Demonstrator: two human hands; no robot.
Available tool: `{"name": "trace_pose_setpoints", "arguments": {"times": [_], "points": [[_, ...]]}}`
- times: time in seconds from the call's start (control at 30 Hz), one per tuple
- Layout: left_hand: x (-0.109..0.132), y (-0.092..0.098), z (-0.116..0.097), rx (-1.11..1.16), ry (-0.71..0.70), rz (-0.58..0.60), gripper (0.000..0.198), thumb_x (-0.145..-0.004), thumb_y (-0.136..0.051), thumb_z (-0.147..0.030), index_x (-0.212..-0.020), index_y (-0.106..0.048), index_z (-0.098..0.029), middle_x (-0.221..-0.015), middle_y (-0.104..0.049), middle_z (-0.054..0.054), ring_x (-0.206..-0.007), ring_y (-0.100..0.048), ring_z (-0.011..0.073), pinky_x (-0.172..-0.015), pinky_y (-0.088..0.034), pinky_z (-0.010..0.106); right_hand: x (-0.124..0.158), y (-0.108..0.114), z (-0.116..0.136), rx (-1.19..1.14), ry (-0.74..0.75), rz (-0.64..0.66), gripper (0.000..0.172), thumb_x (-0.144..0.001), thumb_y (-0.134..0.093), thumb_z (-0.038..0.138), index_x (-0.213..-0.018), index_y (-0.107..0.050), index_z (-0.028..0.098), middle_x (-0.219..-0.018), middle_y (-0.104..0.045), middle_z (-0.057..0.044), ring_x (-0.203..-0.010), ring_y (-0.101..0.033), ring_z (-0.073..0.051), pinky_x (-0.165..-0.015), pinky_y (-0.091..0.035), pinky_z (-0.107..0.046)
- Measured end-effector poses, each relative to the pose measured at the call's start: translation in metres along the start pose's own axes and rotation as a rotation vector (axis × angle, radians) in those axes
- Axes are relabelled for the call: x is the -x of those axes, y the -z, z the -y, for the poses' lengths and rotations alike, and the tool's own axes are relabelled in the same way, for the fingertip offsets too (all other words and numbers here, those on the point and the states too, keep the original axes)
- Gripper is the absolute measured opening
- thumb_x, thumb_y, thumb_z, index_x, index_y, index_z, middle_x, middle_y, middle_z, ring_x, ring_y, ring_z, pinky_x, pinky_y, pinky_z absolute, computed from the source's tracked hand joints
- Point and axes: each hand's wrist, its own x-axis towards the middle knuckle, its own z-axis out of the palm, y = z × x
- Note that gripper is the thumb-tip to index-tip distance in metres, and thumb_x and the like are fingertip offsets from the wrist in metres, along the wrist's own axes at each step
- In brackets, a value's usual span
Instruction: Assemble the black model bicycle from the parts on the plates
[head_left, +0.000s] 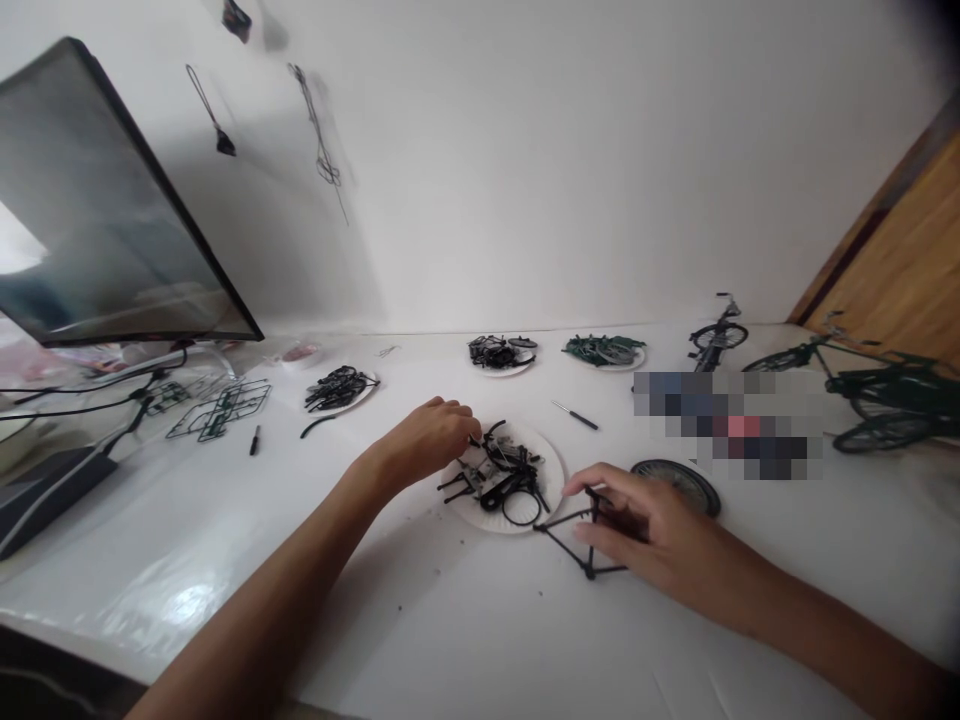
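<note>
My left hand [439,436] is at the upper left rim of a white plate [555,480], its fingers curled together. Whatever they hold, if anything, is hidden. On that plate lies a heap of small black bicycle parts [504,480], with a thin black ring [522,508] at its front. To the right of the plate, my right hand [649,515] grips a black model bicycle frame [570,540] between thumb and fingers. The frame's triangle points left, its tip close to the plate's rim. Behind the right hand lies a black spoked wheel [679,480], partly covered.
Plates of black parts [337,388], more black parts [499,352] and green parts [600,348] stand farther back. A screwdriver [576,415] lies mid-table. Model bicycles [885,385] stand at right. Left are a monitor [112,220], cables, green part frames [221,408] and a small screwdriver [255,440].
</note>
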Motion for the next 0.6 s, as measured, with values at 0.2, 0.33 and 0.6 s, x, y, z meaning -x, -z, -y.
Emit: {"name": "trace_pose_setpoints", "arguments": {"times": [0.2, 0.33, 0.6], "points": [[0.001, 0.001, 0.001, -0.009, 0.019, -0.049, 0.024, -0.094, -0.054, -0.007, -0.110, -0.069, -0.017, -0.101, -0.071, 0.007, -0.089, -0.065, 0.0194, -0.088, -0.045, 0.035, 0.007, -0.002, 0.009, 0.128, 0.067, 0.094, 0.026, -0.094, -0.057, 0.048, -0.114, -0.062, 0.032, -0.067, -0.054, 0.004, -0.062, -0.049, -0.015, -0.058, -0.039, -0.026], [0.000, 0.005, 0.003, 0.012, 0.010, -0.124, 0.017, -0.093, -0.054, -0.010, -0.102, -0.068, -0.016, -0.095, -0.070, 0.005, -0.082, -0.063, 0.0169, -0.086, -0.045, 0.034, 0.007, 0.000, 0.010, 0.280, 0.137, 0.056, 0.026, -0.094, -0.057, 0.052, -0.109, -0.065, 0.031, -0.073, -0.062, 0.003, -0.064, -0.053, -0.015, -0.062, -0.042, -0.028], [-0.002, 0.017, -0.017, 0.204, -0.027, -0.371, 0.014, -0.100, -0.054, -0.023, -0.105, -0.066, -0.018, -0.093, -0.069, 0.003, -0.082, -0.062, 0.0138, -0.088, -0.045, 0.035, 0.005, -0.001, 0.007, 0.347, 0.090, 0.037, 0.036, -0.091, -0.058, 0.059, -0.083, -0.067, 0.025, -0.068, -0.064, 0.001, -0.063, -0.055, -0.016, -0.059, -0.038, -0.031]]}}
